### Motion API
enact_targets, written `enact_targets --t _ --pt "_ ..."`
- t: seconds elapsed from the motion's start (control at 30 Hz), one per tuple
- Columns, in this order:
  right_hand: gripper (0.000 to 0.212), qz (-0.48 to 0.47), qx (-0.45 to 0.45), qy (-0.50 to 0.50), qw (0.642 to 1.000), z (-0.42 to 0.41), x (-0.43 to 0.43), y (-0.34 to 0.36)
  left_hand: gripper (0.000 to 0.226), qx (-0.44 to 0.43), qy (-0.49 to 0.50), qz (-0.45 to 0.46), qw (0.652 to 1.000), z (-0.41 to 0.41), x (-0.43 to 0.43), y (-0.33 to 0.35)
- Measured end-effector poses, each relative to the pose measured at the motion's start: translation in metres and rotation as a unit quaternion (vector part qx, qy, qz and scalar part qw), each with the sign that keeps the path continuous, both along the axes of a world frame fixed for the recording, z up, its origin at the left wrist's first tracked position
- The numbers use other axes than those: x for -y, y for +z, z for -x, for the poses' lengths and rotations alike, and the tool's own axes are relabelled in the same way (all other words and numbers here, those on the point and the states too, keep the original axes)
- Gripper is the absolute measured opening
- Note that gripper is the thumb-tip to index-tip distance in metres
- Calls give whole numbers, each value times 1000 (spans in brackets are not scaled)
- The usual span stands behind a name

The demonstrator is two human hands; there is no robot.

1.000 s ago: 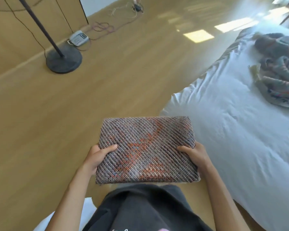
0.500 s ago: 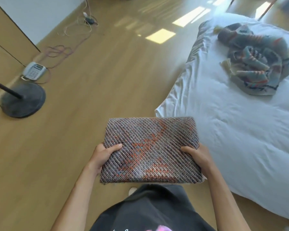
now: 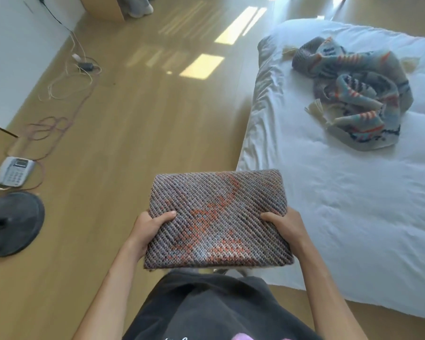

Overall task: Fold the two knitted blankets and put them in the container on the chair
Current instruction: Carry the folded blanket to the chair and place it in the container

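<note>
Gripping the folded blanket [image 3: 217, 217] between left hand [image 3: 149, 229] and right hand [image 3: 284, 227], fingers probably underneath.

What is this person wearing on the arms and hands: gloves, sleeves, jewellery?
Nothing: the left hand and right hand are bare, no gloves, rings or watch showing, and both forearms are bare with no sleeves in view. The shirt is dark grey with a pink print.
</note>
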State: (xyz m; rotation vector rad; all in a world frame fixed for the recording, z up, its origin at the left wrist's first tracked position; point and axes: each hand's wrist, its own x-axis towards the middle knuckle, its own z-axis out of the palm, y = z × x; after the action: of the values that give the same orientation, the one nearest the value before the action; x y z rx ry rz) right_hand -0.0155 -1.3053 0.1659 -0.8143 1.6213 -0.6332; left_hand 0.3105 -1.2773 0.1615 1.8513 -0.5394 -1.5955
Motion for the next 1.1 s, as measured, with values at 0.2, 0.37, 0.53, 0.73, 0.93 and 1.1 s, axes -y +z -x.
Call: enact_targets --t 0.2,0.37,0.53,0.73,0.93,1.1 --pt "28 -1 -3 -59 998 -33 76 -5 29 -9 -66 -4 998 -36 114 -10" --pt "34 2 -7 -117 993 -77 152 -5 31 -9 -133 1 991 -75 226 -15" --pt "41 12 -16 -169 985 -104 211 4 37 -7 -177 10 984 -96 318 -7" --pt "31 16 -21 -216 976 -108 274 3 41 -13 -218 15 976 -91 408 -10" --pt "36 9 -11 -244 970 -84 358 -12 43 -7 -236 19 972 -64 508 -20" --pt "40 14 16 -228 973 -50 463 -20 44 3 -231 22 973 -34 605 -18"
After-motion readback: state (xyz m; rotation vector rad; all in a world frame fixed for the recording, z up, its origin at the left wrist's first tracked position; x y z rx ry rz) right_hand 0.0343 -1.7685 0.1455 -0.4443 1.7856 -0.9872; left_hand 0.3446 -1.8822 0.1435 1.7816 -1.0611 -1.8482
